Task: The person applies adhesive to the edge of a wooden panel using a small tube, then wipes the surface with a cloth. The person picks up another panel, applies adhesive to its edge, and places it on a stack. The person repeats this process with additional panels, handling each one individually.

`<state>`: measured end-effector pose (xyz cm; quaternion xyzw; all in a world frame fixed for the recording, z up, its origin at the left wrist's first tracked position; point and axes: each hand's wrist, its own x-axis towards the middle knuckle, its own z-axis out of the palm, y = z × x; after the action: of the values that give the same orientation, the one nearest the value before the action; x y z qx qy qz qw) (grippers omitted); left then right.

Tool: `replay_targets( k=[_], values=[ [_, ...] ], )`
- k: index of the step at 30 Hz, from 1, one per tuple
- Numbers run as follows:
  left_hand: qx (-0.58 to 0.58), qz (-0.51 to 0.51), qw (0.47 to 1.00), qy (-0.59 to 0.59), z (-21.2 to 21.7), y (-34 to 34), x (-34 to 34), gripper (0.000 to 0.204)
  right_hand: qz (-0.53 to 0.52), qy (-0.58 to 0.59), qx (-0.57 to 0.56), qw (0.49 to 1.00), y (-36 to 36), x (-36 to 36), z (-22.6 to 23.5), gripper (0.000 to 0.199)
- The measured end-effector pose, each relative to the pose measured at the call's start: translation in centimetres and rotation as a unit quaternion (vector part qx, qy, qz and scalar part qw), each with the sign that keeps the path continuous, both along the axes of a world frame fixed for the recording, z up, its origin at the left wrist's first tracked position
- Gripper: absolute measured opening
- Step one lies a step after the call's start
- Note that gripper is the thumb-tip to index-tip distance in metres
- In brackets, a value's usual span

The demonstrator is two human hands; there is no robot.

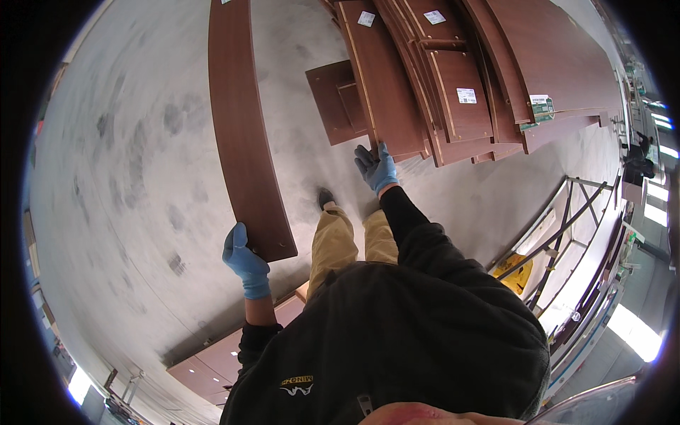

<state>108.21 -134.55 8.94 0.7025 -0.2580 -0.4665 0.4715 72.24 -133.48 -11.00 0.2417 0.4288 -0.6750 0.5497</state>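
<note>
The left hand [246, 261] clenched the near end of a long brown board [244, 127], steadying it upright; the right hand [377, 168] grasped a stacked panel [386, 92] beyond it.

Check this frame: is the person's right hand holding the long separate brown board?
No: the right hand touches the end of the stacked brown panels, while the left hand grips the long brown board at its near end.
</note>
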Motion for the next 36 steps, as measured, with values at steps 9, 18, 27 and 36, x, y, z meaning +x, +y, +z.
replay_targets(
  k=[9,18,27,36],
  values=[
    [0.0,-0.027,0.999,0.024,0.4,-1.9,-2.5,0.031,-0.077,0.021,-0.045,0.996,1.4,-6.0,0.1,0.058],
    [-0.002,-0.084,0.996,0.01,1.6,-3.5,-5.6,0.031,-0.225,0.143,0.032,0.963,-1.9,-8.1,-3.8,0.067],
    [0.004,-0.128,0.992,0.023,2.5,-5.1,-8.6,0.03,-0.266,0.109,0.08,0.954,-2.8,-8.0,-3.1,0.07],
    [0.014,-0.156,0.985,0.069,2.3,-6.6,-11.7,0.029,0.085,0.033,0.181,0.979,1.2,-5.3,4.9,0.103]
  ],
)
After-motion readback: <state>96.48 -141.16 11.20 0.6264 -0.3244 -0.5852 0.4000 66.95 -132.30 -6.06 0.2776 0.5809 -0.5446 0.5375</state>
